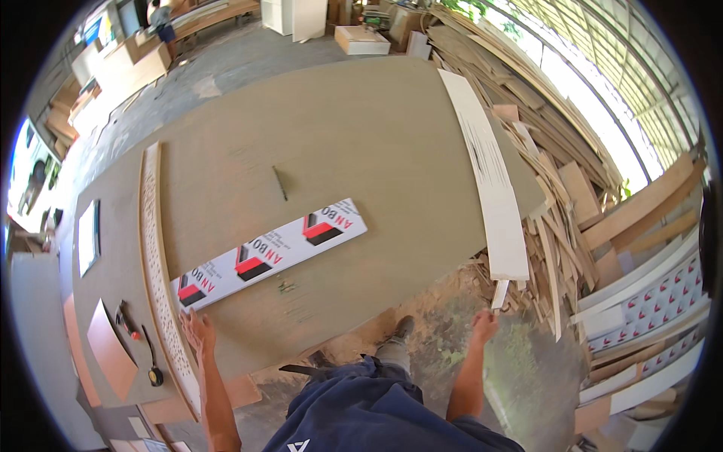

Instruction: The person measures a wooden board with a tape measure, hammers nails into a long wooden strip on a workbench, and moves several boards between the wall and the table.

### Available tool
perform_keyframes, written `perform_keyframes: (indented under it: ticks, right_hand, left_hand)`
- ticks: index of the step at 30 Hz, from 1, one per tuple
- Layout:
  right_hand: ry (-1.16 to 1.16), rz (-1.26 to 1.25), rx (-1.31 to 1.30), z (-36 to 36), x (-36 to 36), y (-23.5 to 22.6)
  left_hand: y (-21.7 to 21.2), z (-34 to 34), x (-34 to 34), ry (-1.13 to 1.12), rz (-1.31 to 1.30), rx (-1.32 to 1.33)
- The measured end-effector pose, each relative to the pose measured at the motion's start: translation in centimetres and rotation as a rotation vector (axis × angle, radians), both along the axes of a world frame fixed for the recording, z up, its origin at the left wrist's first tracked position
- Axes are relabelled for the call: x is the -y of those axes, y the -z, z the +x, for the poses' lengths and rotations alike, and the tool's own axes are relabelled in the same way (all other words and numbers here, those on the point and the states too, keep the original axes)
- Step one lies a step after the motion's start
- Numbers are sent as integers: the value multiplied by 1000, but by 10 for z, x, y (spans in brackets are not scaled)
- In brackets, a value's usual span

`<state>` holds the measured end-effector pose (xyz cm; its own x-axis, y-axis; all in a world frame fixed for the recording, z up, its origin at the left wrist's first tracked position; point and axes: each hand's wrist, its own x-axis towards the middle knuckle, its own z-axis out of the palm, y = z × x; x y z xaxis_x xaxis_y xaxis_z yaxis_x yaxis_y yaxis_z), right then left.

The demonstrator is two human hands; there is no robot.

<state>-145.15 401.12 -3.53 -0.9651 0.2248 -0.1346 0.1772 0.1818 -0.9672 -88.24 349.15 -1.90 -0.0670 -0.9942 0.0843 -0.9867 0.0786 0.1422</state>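
My left hand (198, 332) is open, fingers stretched out, at the near left end of a white printed board (290, 245). It lies beside a long wooden strip with a dotted face (156, 248). Black and red printing runs along the board, which rests slantwise on a large brown sheet-topped table (354, 135). My right hand (484, 325) is held off the table's near right side with its fingers curled closed. Just above it is the end of a narrow white strip (500, 294). Whether the fingers grip anything is too small to tell.
A tape measure (155, 376), a red-and-black tool (126, 320) and a pinkish panel (111, 350) lie at the left. A long white board (489, 181) lies along the table's right edge. Piled wood offcuts (561, 248) stand beyond it. Another person (161, 22) is far back left.
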Motion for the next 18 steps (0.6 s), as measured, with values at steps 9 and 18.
perform_keyframes:
  ticks: [9, 18]
  right_hand:
    - [243, -4, 13, -205, -20, 38]
    - [-115, 332, -140, -302, 26, 37]
  left_hand:
    - [-13, -151, -119, -152, 38, -142]
    - [-3, -257, -204, -123, -6, -241]
